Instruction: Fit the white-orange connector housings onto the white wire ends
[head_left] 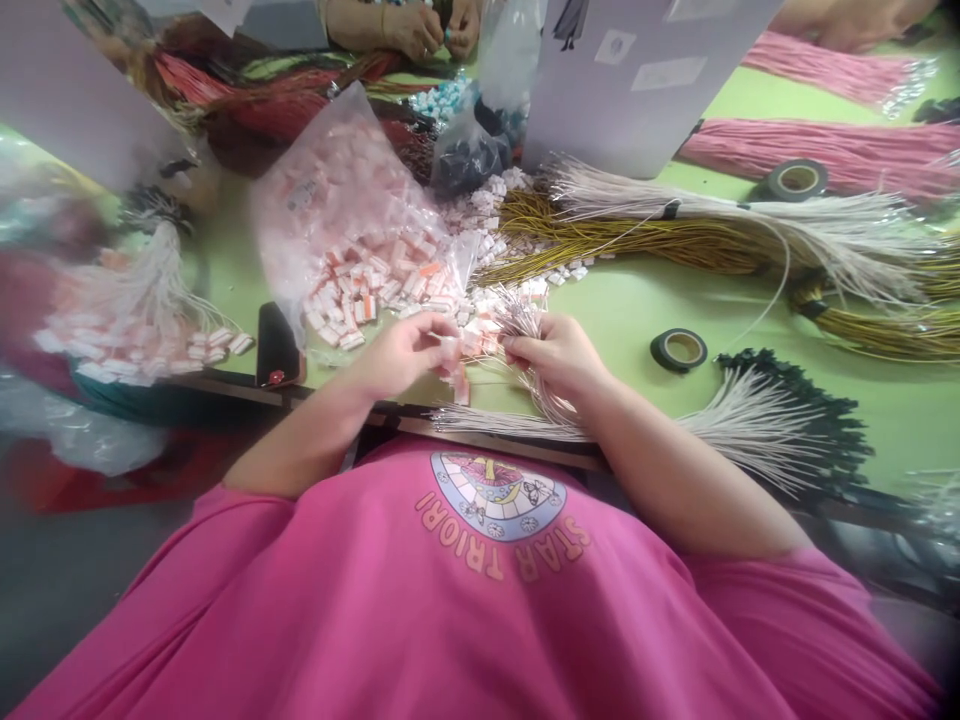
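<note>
My left hand (405,352) is closed in a pinch on a small white and pink connector (459,350) near the table's front edge. My right hand (559,355) is curled round a bundle of thin white wires (525,418) that trails back towards my pink shirt; the wire ends fan out between the two hands. A clear bag of white and pink connectors (360,240) lies just beyond my left hand, with loose connectors (491,235) spilled beside it.
On the green table (622,310) lie two black tape rolls (678,350), white wire bundles (757,415), yellow wire bundles (675,245) and pink wire bundles (817,150). A phone (276,345) lies at the left. Another person's hands (431,28) work at the far side.
</note>
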